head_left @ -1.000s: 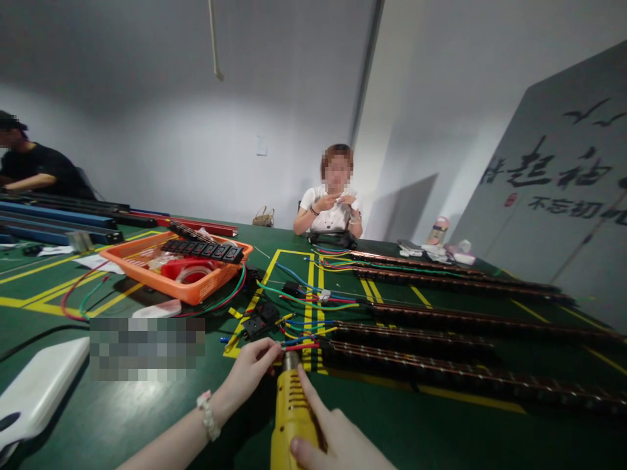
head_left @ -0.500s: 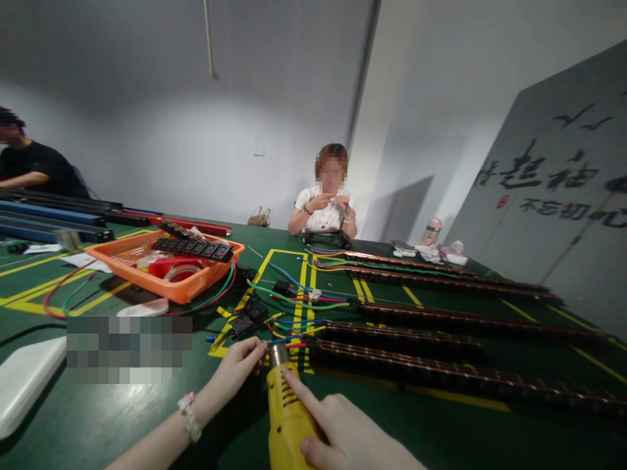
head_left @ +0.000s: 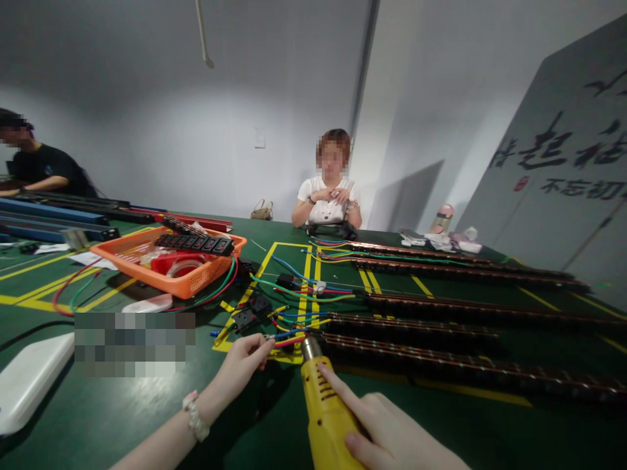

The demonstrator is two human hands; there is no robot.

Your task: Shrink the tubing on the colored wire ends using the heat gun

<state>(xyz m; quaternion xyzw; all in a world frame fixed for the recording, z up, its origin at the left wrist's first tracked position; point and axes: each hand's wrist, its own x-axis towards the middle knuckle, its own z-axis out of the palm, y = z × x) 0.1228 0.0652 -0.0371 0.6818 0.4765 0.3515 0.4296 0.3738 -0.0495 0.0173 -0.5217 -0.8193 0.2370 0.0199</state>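
My right hand (head_left: 382,424) is wrapped round a yellow heat gun (head_left: 328,405), with the index finger laid along its vented side. The gun's metal nozzle points away from me, close to where coloured wires meet the nearest long dark strip (head_left: 441,365). Pinched in the fingers of my left hand (head_left: 247,359) are the ends of blue and red wires (head_left: 289,338), which run right to that strip. Just beyond my left hand lie black socket pieces (head_left: 252,313) with short coloured wires around them.
An orange basket (head_left: 181,285) holds a black socket strip and red tape. More long dark strips (head_left: 441,305) lie to the right. A white device (head_left: 34,378) sits at left. One person (head_left: 327,202) sits opposite; another (head_left: 51,170) is at far left.
The heat gun has moved right in my right hand, from beside my left fingertips toward the strip's end. My left hand keeps its pinch. The person opposite has lowered their hands.
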